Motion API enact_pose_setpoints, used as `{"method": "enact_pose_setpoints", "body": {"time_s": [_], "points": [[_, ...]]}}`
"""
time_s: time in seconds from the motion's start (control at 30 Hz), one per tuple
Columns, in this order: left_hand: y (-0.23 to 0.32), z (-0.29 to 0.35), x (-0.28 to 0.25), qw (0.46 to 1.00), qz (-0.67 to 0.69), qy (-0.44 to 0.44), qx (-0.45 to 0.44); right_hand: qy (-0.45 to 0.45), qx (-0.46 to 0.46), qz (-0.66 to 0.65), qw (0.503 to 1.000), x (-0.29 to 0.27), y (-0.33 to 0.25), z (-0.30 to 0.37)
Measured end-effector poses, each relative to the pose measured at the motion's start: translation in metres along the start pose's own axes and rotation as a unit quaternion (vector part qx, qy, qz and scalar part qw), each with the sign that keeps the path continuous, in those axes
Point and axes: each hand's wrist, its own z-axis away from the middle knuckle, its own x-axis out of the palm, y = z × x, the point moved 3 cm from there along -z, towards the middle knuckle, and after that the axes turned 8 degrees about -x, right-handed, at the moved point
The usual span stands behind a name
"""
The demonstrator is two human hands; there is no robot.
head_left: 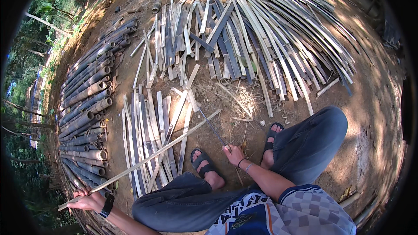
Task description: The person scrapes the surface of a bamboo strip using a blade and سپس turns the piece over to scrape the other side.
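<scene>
At the lower left, my left hand (88,200) is closed around one end of a long split bamboo strip (156,152). The strip slants up to the right across other strips, and its far end is in front of my feet. My right hand (234,154), between my knees, grips a long thin dark knife (212,129), seen almost edge-on. Its blade points away and to the left, its tip near the ends of some loose strips. The handle is mostly hidden in my fist. Below the held strip lies a small pile of split strips (141,146).
Dark bamboo poles (85,117) lie stacked at the left. Large heaps of split strips (278,48) spread over the far ground. Shavings (239,95) litter the dirt ahead of my sandalled feet (203,164). Trees stand beyond the left edge.
</scene>
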Motion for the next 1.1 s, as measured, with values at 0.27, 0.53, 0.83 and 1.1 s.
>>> {"method": "enact_pose_setpoints", "body": {"time_s": [0.27, 0.53, 0.83, 1.1], "points": [[0.006, 0.005, 0.002, 1.000, 0.003, -0.028, -0.010, -0.017, 0.049, 0.022, 0.998, -0.010, 0.000, -0.003], [-0.002, 0.008, 0.006, 1.000, 0.005, -0.021, -0.022, 0.014, 0.092, -0.031, 0.995, -0.008, 0.006, -0.016], [0.005, 0.007, 0.013, 1.000, 0.009, 0.005, -0.016, -0.048, -0.092, -0.033, 0.994, 0.002, -0.050, -0.014], [-0.008, -0.013, -0.003, 0.999, -0.005, -0.046, -0.013, -0.071, 0.022, -0.042, 0.996, -0.026, -0.058, -0.009]]}}
